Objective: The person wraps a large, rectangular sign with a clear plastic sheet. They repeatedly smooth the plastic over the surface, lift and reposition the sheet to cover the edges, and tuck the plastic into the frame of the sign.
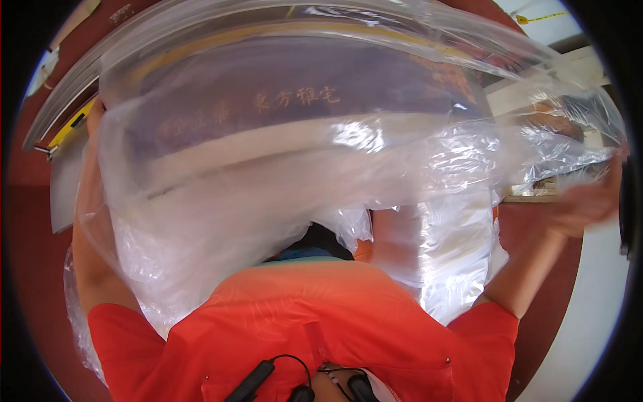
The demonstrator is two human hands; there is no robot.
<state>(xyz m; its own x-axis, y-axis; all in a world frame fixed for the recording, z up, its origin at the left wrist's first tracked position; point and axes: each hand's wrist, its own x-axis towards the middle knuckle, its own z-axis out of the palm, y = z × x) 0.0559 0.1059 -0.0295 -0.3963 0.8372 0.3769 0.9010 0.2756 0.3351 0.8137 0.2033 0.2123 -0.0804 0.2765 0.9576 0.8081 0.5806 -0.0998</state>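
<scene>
A large clear plastic sheet spreads across the view in front of me, wrinkled and shiny. Beneath it shows a wide dark panel with gold characters and a tan band along its near side. At the sheet's far left edge, my left hand is closed on the film, its fingers partly hidden. On the right, my right hand is blurred by motion and appears closed around the sheet's right end, which stretches up to it.
More crumpled clear film hangs close to my body. A yellow-edged frame stands at the left. At the right, pale boards and a brown object lie partly under the plastic. The floor is dark red, with a white strip at right.
</scene>
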